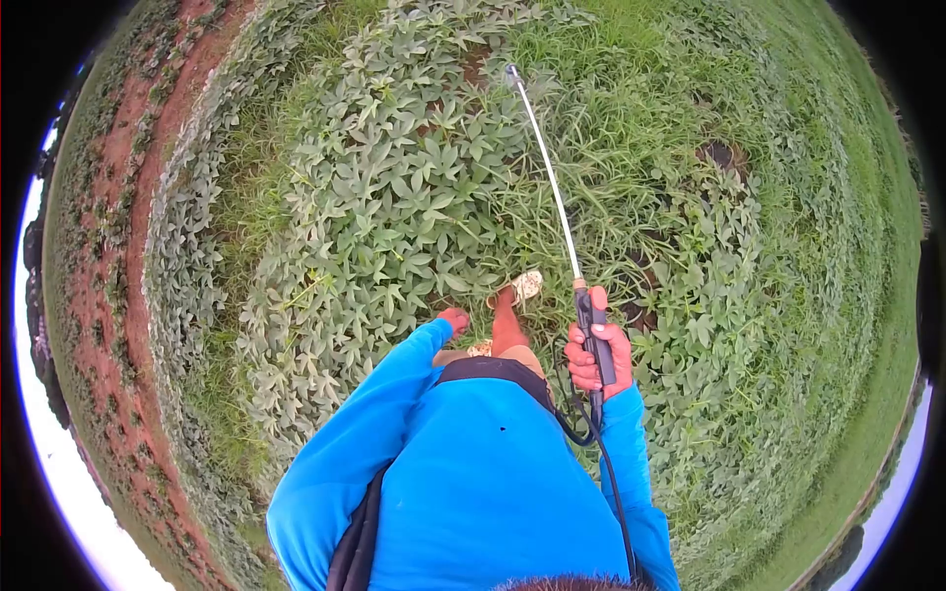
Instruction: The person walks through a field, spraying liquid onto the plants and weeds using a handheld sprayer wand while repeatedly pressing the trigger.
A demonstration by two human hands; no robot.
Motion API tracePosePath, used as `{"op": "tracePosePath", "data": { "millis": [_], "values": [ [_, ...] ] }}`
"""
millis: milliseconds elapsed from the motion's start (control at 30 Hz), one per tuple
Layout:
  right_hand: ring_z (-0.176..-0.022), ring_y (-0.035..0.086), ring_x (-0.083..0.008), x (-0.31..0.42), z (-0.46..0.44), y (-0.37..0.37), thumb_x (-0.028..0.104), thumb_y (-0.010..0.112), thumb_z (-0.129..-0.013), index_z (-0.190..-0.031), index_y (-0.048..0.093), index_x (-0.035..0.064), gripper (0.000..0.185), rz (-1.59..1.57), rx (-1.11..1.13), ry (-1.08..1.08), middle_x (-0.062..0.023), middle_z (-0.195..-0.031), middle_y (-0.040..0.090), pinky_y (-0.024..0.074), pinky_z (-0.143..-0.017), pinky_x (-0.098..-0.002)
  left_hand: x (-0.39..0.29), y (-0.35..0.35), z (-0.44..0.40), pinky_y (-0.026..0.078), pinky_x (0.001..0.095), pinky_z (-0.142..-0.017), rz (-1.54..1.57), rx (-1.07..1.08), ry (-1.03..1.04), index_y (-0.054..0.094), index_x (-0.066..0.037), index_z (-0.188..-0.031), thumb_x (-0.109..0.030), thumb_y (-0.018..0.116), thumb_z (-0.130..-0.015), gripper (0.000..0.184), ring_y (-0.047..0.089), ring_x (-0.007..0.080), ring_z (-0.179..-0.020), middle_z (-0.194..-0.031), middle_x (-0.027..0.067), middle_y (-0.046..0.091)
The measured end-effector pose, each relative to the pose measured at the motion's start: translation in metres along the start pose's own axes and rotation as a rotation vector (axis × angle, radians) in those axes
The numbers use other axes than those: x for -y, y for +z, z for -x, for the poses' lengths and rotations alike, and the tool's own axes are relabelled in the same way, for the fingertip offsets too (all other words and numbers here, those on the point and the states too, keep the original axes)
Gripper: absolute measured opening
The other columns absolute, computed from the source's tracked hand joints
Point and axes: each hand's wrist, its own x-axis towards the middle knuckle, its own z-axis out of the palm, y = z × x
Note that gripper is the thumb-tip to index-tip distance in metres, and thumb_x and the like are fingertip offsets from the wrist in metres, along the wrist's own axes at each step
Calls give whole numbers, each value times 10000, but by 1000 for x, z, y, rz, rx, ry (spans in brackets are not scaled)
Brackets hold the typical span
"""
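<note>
My right hand (603, 352) is wrapped round the dark handle (598, 340) of a sprayer wand. The wand's thin silvery lance (549, 172) reaches up and away over the plants, and its nozzle (512, 72) hangs above leaves and grass. From the handle a black hose (617, 492) runs back along my right sleeve. My left hand (455, 320) hangs low in front of my waist, its fingers curled in, with nothing seen in it. Below it are leafy plants (374, 227).
One foot in a pale patterned shoe (528, 286) steps forward among the plants; part of the other shoe (480, 349) shows behind. Tall grass (631, 118) grows ahead and to the right. Reddish bare soil (148, 197) lies at far left. A dark strap (357, 537) crosses my left side.
</note>
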Motion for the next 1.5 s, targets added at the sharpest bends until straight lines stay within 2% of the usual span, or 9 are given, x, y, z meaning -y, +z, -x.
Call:
{"op": "tracePosePath", "data": {
  "millis": [100, 200, 333, 433, 767, 933, 1100, 1333, 1500],
  "values": [
    [-373, 292, -82, 25, -23, 11, 340, 525, -841, -859, 427, 92, 268, 8, 53, 73, -1, -584, 354, 296, -312, -228, -28, -18, -3, 429, 290, -441, -48, 7, 99, 607, -81, -992, -307, 527, -790, 313, 553, 136, -537, -727, 32, 621],
    [-383, 294, -76, 51, -40, 18, 335, 522, -849, -861, 426, 95, 259, 48, 83, 120, 8, -584, 354, 290, -322, -220, -51, -41, -22, 431, 292, -437, -100, -19, 61, 601, -71, -982, -315, 514, -801, 316, 553, 137, -536, -746, 40, 624],
    [-404, 328, -61, 83, -48, 29, 310, 531, -858, -873, 441, 106, 224, 150, 20, 46, 6, -600, 410, 306, -344, -213, -92, -64, -41, 419, 279, -431, -187, -83, 50, 584, -62, -974, -326, 512, -815, 317, 544, 133, -519, -749, 46, 616],
    [-429, 389, -65, 94, -29, 42, 261, 567, -846, -828, 440, 105, 203, 211, -207, -93, -2, -594, 443, 331, -357, -208, -122, -68, -49, 412, 270, -426, -122, -91, 89, 577, -58, -976, -322, 513, -823, 313, 536, 127, -512, -755, 43, 612],
    [-411, 346, -82, 91, 98, 17, 272, 555, -843, -823, 454, 103, 198, 4, -435, -246, -8, -566, 389, 281, -347, -217, -214, -44, -75, 372, 266, -399, -156, 29, 92, 559, -50, -962, -290, 527, -842, 270, 488, 114, -474, -692, 32, 572],
    [-391, 330, -82, 125, 104, -15, 290, 545, -846, -806, 455, 103, 211, -155, -396, -383, -3, -573, 384, 285, -319, -215, -251, -44, -89, 363, 250, -393, -185, 73, 148, 553, -59, -964, -270, 527, -843, 245, 479, 113, -474, -724, 45, 574],
    [-378, 345, -83, 206, 77, -49, 341, 554, -832, -774, 470, 109, 253, -161, -365, -598, 15, -557, 376, 314, -290, -225, -283, -49, -75, 379, 248, -400, -149, 64, 159, 571, -62, -958, -248, 503, -842, 229, 498, 109, -489, -730, 40, 586],
    [-378, 351, -89, 285, 19, -56, 385, 571, -810, -722, 494, 125, 285, -87, -256, -641, 25, -542, 385, 315, -314, -221, -264, -79, -64, 395, 249, -415, -230, -38, 141, 582, -81, -948, -318, 501, -863, 264, 522, 111, -509, -714, 20, 587],
    [-390, 365, -87, 270, -22, -38, 387, 567, -805, -758, 481, 100, 303, -56, -203, -404, 12, -573, 409, 325, -311, -217, -236, -110, -48, 371, 254, -401, -174, -107, 75, 573, -83, -895, -336, 498, -863, 265, 491, 110, -484, -672, 14, 572]
  ]
}}
